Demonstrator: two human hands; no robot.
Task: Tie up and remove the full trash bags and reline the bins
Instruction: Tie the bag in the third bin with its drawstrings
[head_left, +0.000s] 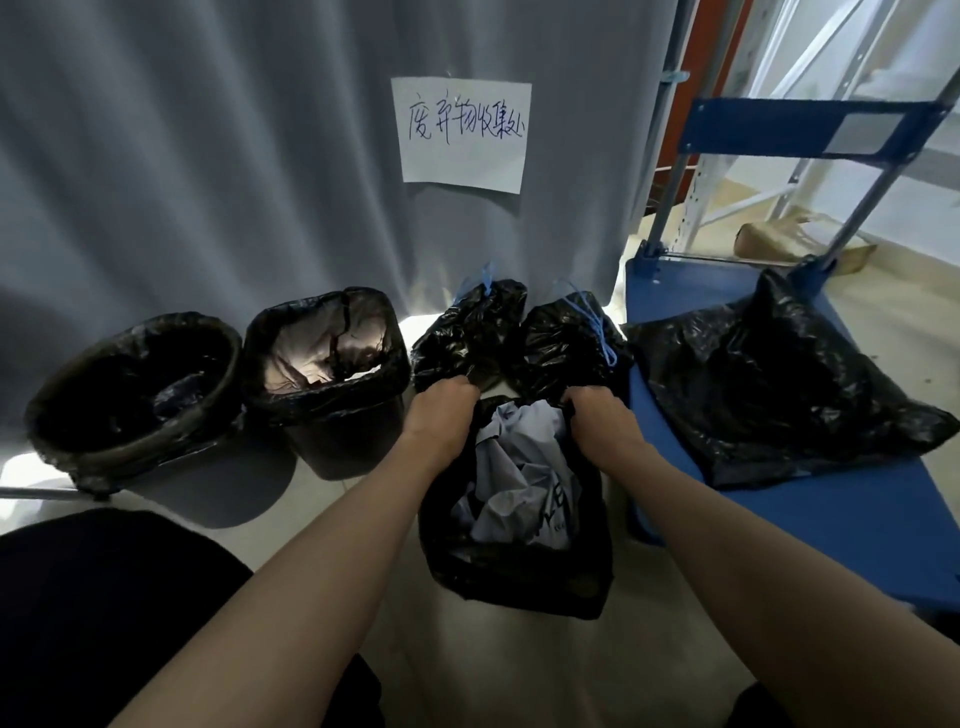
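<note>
A black trash bag (514, 566), stuffed with crumpled pale paper, is held open on the floor (322, 525); its rim is gripped by the left hand (441, 410) and right hand (605, 423). A grey curtain (208, 156) hangs behind.

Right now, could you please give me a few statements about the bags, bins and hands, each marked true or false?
1. Both hands, left hand and right hand, grip the rim of the open bag. True.
2. The open bag is empty. False: pale crumpled material fills it.
3. A black bag lies on the blue cart. True.
4. The two bins have no liners. False: both are lined in black.
5. A paper sign hangs on the curtain. True.
</note>
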